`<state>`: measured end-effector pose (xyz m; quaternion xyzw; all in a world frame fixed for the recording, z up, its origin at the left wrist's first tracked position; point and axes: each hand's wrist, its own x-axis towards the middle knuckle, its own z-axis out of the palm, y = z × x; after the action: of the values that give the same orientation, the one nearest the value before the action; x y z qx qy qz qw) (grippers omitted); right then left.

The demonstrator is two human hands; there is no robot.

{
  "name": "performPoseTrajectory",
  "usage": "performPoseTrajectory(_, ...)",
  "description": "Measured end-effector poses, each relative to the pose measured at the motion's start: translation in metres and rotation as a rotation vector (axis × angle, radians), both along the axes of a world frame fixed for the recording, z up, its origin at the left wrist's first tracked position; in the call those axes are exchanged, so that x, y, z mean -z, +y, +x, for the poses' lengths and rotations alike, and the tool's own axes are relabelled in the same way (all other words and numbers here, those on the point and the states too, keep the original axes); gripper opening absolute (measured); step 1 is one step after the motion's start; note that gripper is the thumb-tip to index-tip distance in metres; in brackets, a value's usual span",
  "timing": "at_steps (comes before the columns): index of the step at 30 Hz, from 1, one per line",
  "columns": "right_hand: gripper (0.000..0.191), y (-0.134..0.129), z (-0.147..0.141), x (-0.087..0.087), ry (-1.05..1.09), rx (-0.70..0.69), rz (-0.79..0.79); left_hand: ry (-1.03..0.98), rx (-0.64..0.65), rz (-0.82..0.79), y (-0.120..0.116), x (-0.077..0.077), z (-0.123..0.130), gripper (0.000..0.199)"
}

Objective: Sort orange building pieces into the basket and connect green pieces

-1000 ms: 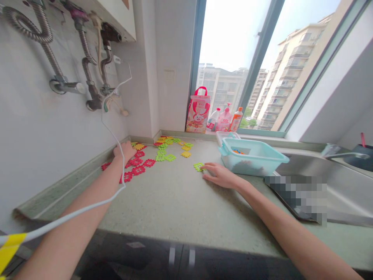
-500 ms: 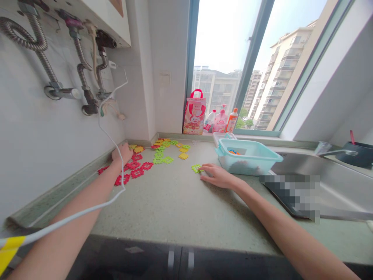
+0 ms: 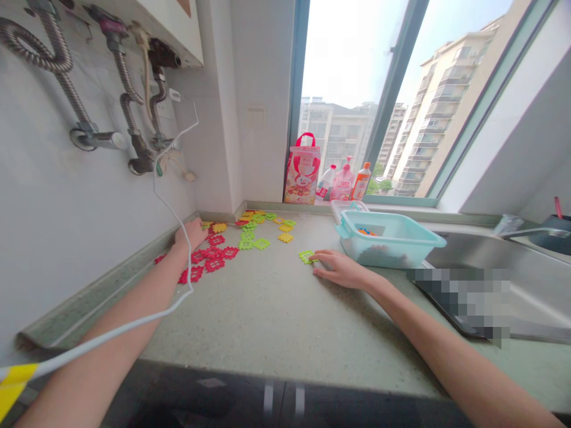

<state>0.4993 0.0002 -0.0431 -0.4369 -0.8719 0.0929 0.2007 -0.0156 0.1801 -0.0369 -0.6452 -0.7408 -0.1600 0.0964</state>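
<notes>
My left hand point(image 3: 191, 233) lies flat on the speckled green countertop point(image 3: 267, 321), beside a patch of red interlocking plastic tiles point(image 3: 214, 260) and touching none that I can clearly make out. Lime green tiles point(image 3: 248, 241) and yellow tiles point(image 3: 285, 238) are scattered farther back. My right hand point(image 3: 339, 269) rests on the counter, its fingertips on a single lime green tile point(image 3: 307, 257). That hand lies just in front of a teal plastic basket point(image 3: 414, 249) holding a few small colourful pieces.
A white cable point(image 3: 134, 321) crosses my left forearm. Flexible metal pipes point(image 3: 125, 101) hang on the wall at left. A pink bag point(image 3: 302, 172) and several bottles point(image 3: 343, 184) stand on the windowsill. A steel sink point(image 3: 504, 255) lies right, partly pixelated.
The view has shifted slightly. My right hand and the lime green tile sit a little farther right in the picture, and both hands stay on the counter.
</notes>
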Motion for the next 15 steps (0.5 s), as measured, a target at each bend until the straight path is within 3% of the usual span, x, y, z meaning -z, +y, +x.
performPoseTrajectory(7,0.044,0.0,0.0,0.001,-0.004,0.005,-0.015,0.035,0.106,-0.056,0.01,-0.005,-0.025,0.042)
performPoseTrajectory(15,0.041,-0.002,-0.002,-0.003,-0.018,-0.002,-0.016,-0.058,0.058,0.008,-0.012,-0.022,-0.018,0.043)
